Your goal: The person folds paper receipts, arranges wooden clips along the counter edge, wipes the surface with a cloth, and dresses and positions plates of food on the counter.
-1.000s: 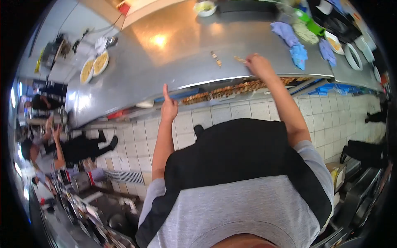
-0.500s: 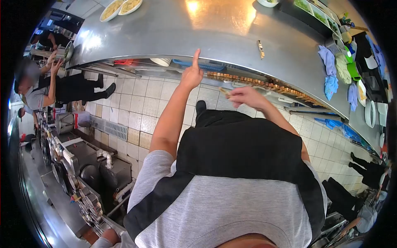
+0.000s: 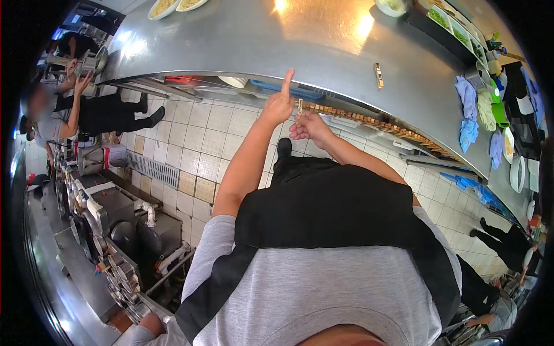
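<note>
My left hand (image 3: 279,107) is raised at the counter's near edge, its index finger stretched out over the metal top and the other fingers folded. Nothing shows in it. Beside it, just to the right, my right hand (image 3: 309,127) pinches a wooden clothespin (image 3: 300,107), which points up and away from me. A row of clothespins (image 3: 369,119) is clipped along the rail under the counter edge, right by this hand. Another clothespin (image 3: 378,76) lies on the steel counter (image 3: 231,49), farther right.
Plates of food (image 3: 164,8) stand at the far left, and a white bowl (image 3: 391,7) at the back right near trays of greens (image 3: 438,17). Cloths (image 3: 466,101) hang over the right edge. A co-worker (image 3: 43,109) at the left handles a pan. Cooking equipment (image 3: 112,213) is behind me, left.
My right hand has moved left and close to my left hand, and the clothespin in it now stands more upright. My left hand keeps its pointing shape. The whole view has shifted slightly.
</note>
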{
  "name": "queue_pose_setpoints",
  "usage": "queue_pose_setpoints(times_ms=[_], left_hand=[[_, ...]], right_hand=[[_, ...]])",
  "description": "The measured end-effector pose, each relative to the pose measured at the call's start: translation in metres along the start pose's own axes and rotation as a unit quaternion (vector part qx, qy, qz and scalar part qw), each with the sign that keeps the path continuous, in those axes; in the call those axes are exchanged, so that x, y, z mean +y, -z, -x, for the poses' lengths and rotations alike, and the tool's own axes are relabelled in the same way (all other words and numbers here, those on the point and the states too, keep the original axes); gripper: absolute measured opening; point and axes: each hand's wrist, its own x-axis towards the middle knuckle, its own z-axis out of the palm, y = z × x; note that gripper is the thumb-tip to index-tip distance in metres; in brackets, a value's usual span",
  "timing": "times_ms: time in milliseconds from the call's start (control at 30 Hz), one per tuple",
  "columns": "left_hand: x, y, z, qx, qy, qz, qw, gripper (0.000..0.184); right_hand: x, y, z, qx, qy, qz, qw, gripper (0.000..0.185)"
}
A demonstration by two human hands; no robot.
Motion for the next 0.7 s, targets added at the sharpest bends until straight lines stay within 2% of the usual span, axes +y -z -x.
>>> queue_pose_setpoints(times_ms=[67, 167, 267, 300, 367, 433, 500, 600, 700], left_hand=[[0.002, -0.001, 0.000, -0.001, 0.003, 0.000, 1.000, 0.080], [0.001, -0.001, 0.000, -0.004, -0.005, 0.004, 1.000, 0.080], [0.004, 0.000, 0.000, -0.009, 0.003, 0.013, 1.000, 0.080], [0.003, 0.000, 0.000, -0.007, -0.010, 0.017, 1.000, 0.081], [0.000, -0.003, -0.003, -0.013, -0.004, 0.007, 1.000, 0.081], [-0.002, -0.005, -0.003, -0.011, -0.001, 0.000, 1.000, 0.081], [-0.002, -0.005, -0.003, -0.004, -0.005, -0.007, 1.000, 0.082], [0.001, -0.002, -0.004, -0.020, 0.015, -0.003, 1.000, 0.083], [0.002, -0.003, -0.002, -0.007, 0.003, 0.006, 1.000, 0.083]], right_hand=[[-0.004, 0.000, 0.003, -0.001, -0.016, -0.008, 1.000, 0.032], [-0.027, 0.000, 0.024, 0.045, -0.025, 0.225, 0.973, 0.041], [-0.049, 0.018, 0.052, 0.031, 0.074, 0.459, 0.885, 0.039], [-0.054, 0.026, 0.062, 0.082, 0.174, 0.474, 0.859, 0.030], [-0.083, 0.048, 0.084, 0.184, 0.274, 0.486, 0.809, 0.026], [-0.113, 0.070, 0.101, 0.322, 0.290, 0.487, 0.758, 0.022], [-0.130, 0.098, 0.101, 0.417, 0.308, 0.502, 0.692, 0.020], [-0.139, 0.116, 0.094, 0.471, 0.244, 0.533, 0.659, 0.020], [-0.137, 0.115, 0.088, 0.445, 0.206, 0.581, 0.650, 0.021]])
